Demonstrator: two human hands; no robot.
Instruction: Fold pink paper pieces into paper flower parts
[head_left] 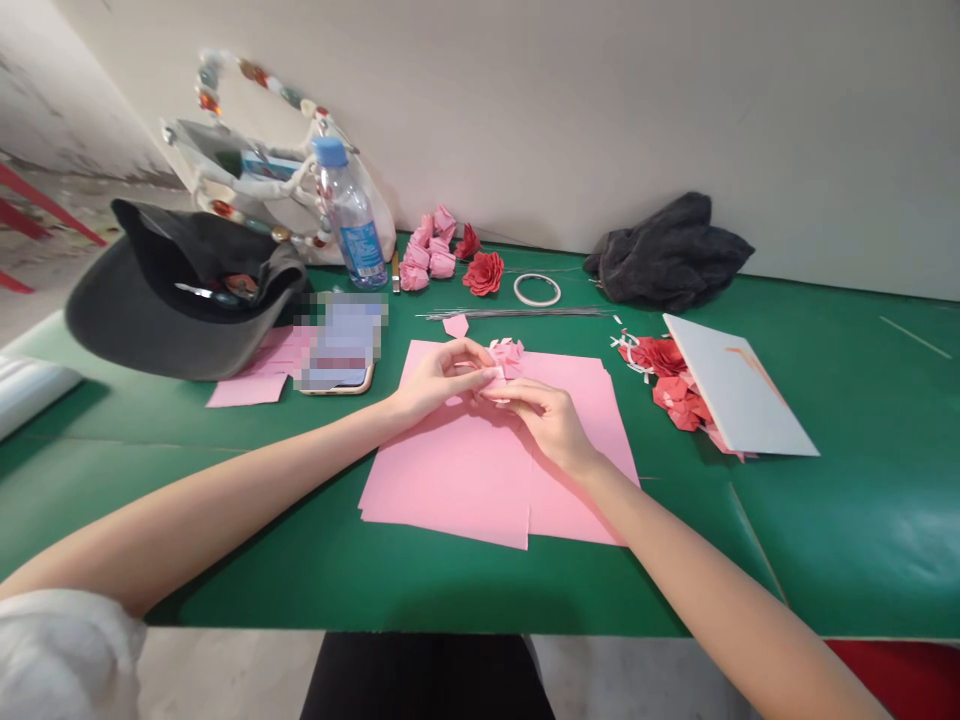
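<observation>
My left hand (pixel 442 380) and my right hand (pixel 551 415) meet above the pink paper sheets (pixel 450 480), fingertips closed on a small pink paper piece (pixel 495 378). Fingers partly cover that piece, so its full shape is hidden. Just behind the fingertips sits a pink paper cluster with cut, curled edges (pixel 508 352); whether it joins the held piece I cannot tell. A small pink paper petal (pixel 455 326) lies on the green table beyond the sheets.
Behind lie pink paper flowers (pixel 431 250), a red paper rose (pixel 484 273), a tape roll (pixel 537 290) and thin wires (pixel 517 313). Left are a phone (pixel 337 345), cap (pixel 180 300) and bottle (pixel 352 220). Right, a white board (pixel 739 390) leans over red flowers (pixel 679 400) by dark cloth (pixel 667 255).
</observation>
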